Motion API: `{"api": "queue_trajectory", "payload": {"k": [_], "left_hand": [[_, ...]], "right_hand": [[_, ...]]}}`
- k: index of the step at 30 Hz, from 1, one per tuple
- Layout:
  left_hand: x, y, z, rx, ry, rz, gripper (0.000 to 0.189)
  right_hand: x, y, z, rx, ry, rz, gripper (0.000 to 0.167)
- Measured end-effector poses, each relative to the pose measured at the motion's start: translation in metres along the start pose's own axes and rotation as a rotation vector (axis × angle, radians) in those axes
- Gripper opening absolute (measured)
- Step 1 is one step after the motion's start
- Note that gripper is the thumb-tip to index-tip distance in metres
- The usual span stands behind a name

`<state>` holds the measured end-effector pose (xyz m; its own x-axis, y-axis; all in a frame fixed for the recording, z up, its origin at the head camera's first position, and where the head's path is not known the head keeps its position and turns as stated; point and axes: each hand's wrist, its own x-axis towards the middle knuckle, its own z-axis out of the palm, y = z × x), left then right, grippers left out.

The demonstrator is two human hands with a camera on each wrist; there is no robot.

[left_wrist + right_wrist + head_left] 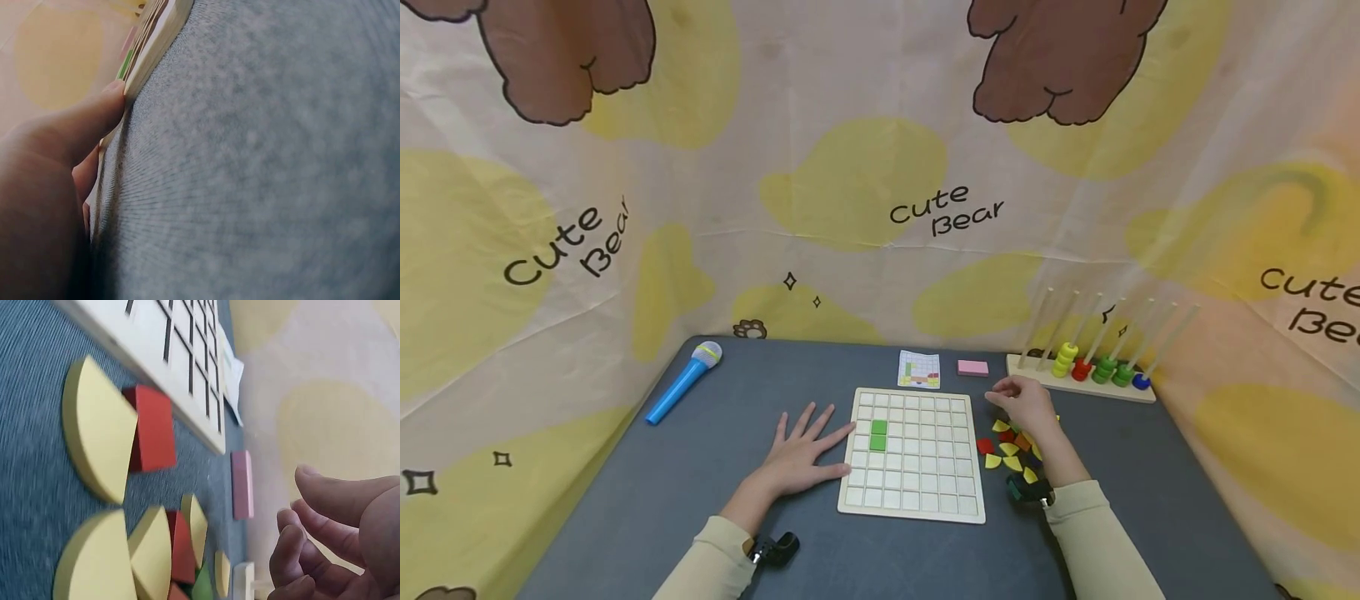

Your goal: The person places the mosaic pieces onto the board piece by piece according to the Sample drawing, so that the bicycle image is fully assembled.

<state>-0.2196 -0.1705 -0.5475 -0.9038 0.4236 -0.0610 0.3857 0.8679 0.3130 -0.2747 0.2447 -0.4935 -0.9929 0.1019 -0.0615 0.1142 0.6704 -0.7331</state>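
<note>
My left hand (801, 458) lies on the table with its fingers spread, thumb and forefinger touching the left edge of a pale wooden grid board (910, 517). The left wrist view shows the thumb (103, 115) against the board's side. Two green square tiles (878, 435) sit one above the other in the grid's left part. Above the loose pieces right of the board hovers my right hand (1028, 406), its fingers loosely bent. A gap shows between thumb and fingers in the right wrist view, with nothing visible there. Below it lie yellow quarter-round pieces (100, 428) and a red block (155, 431).
Behind the board lie a printed pattern card (919, 369) and a pink block (973, 368). A rack with upright rods (1116, 388) and coloured rings stands at the back right. A blue toy microphone (679, 388) rests at the left edge. Printed cloth hangs behind the table.
</note>
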Motion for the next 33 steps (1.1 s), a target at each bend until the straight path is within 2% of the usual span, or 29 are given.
{"api": "queue_trajectory", "payload": {"k": [8, 14, 26, 33], "left_hand": [[-0.001, -0.002, 0.0, 0.003, 0.001, -0.007, 0.078], [-0.001, -0.001, -0.001, -0.005, 0.004, -0.002, 0.078], [-0.001, -0.002, 0.003, -0.008, 0.021, 0.011, 0.077], [0.0, -0.002, 0.003, -0.016, 0.016, 0.005, 0.078]], "right_hand": [[0.009, 0.015, -0.008, -0.04, -0.003, 0.066, 0.037], [0.014, 0.022, -0.011, -0.12, -0.061, 0.13, 0.041], [0.016, 0.029, -0.009, -0.225, -0.091, 0.148, 0.043], [0.02, 0.029, -0.005, -0.26, -0.085, 0.173, 0.038]]}}
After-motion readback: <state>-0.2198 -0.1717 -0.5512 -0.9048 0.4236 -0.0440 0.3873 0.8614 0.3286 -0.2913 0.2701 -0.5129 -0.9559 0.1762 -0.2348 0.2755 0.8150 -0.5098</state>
